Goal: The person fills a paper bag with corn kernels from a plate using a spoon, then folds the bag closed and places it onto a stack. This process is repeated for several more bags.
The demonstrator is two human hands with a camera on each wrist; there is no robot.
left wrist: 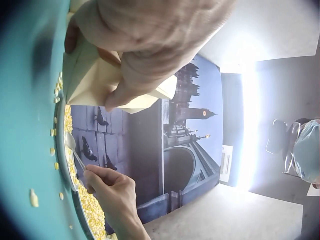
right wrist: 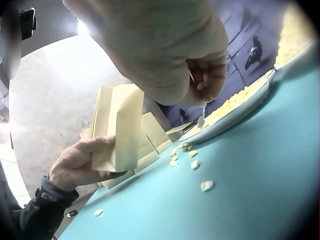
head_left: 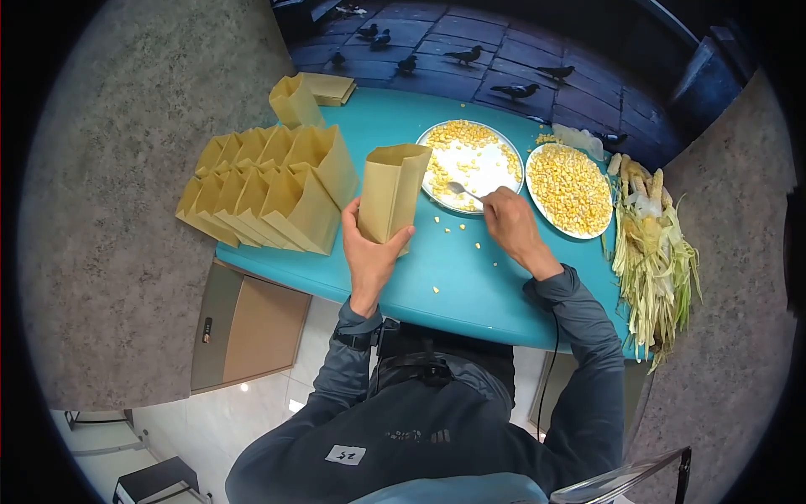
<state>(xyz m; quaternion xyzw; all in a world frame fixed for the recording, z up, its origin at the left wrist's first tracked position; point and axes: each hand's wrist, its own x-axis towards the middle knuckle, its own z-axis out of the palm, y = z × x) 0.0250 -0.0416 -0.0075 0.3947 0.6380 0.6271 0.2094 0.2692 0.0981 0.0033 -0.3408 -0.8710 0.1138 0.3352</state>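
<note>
My left hand (head_left: 370,254) grips a brown paper bag (head_left: 391,193) around its lower part, its mouth upward, over the table just left of a white plate (head_left: 489,172). Corn kernels (head_left: 463,134) lie mostly along that plate's far and side edges, with bare white in its middle. My right hand (head_left: 513,220) pinches a metal spoon (head_left: 457,188) by the handle at the plate's near right edge. The spoon's bowl is down among kernels on the plate. In the right wrist view the spoon (right wrist: 201,121) is mostly hidden behind the fingers.
A second plate (head_left: 571,190) heaped with kernels stands to the right. Corn husks and cobs (head_left: 655,260) lie at the right edge. Several standing paper bags (head_left: 267,189) fill the left side, with flat bags (head_left: 329,88) behind. Loose kernels dot the teal table (head_left: 470,294).
</note>
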